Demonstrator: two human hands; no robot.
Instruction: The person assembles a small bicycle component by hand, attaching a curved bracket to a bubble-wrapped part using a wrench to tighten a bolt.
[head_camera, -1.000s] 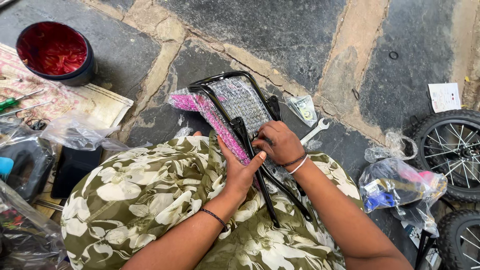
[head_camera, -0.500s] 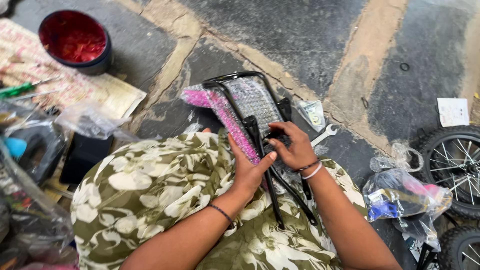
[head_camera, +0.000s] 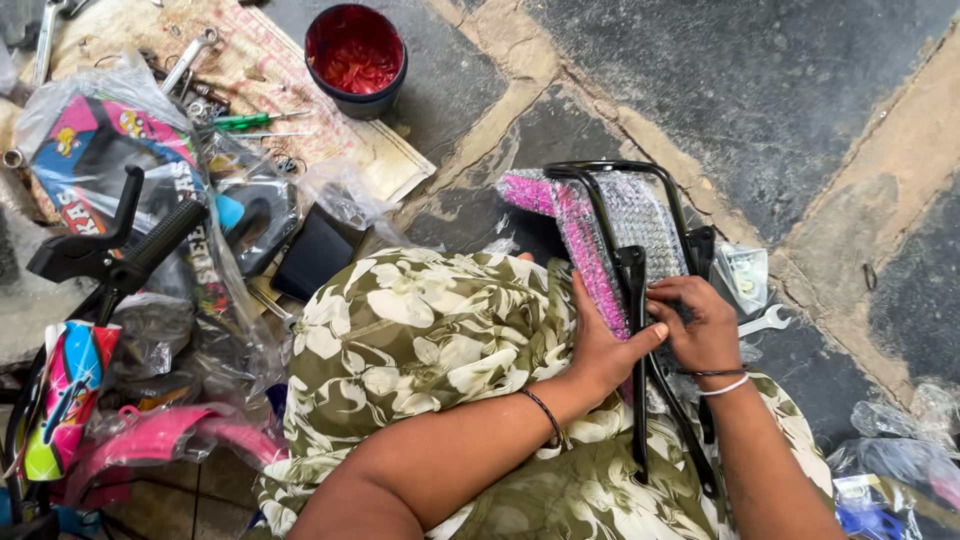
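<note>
Black metal frame (head_camera: 640, 300) | both hands gripping | lower struts hidden by lap

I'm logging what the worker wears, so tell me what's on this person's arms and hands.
Both forearms are bare, no sleeves or gloves. The left hand has a thin dark band at its wrist. The right hand wears two at the wrist, a thin dark one and a white one.

The floor (head_camera: 800, 90) was dark grey stone slabs with wide sandy joints running across it, worn and dusty. Daylight fell evenly, without hard shadows. A sheet of printed paper (head_camera: 270, 70) lay spread on the slabs at upper left.
</note>
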